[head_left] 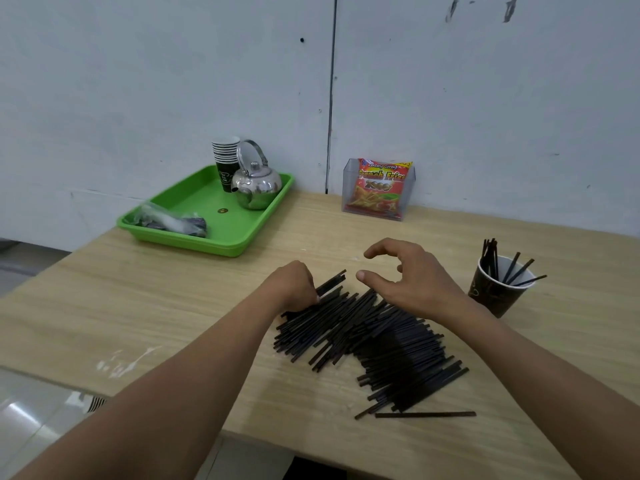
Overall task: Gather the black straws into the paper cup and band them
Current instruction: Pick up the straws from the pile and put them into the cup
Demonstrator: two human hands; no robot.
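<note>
Two hands work over a heap of black straws (388,341), with a partly filled paper cup (495,292) at the right.

The paper cup stands on the right side of the table (173,306) and has several of the straws in it, some upright and some leaning. At the far left, a green tray (194,242) holds a stack of cups (225,157), a metal kettle (256,185) and a plastic bag (169,220) with dark contents. A clear holder (349,188) by the wall contains a snack packet (379,188). The loose heap lies mid-table, left of the cup. The left hand (294,285) is curled at the heap's far left edge, gripping a few straws whose ends stick out past it. The right hand (412,282) hovers apart from it over the heap's far edge, fingers loosely curved, holding nothing.
</note>
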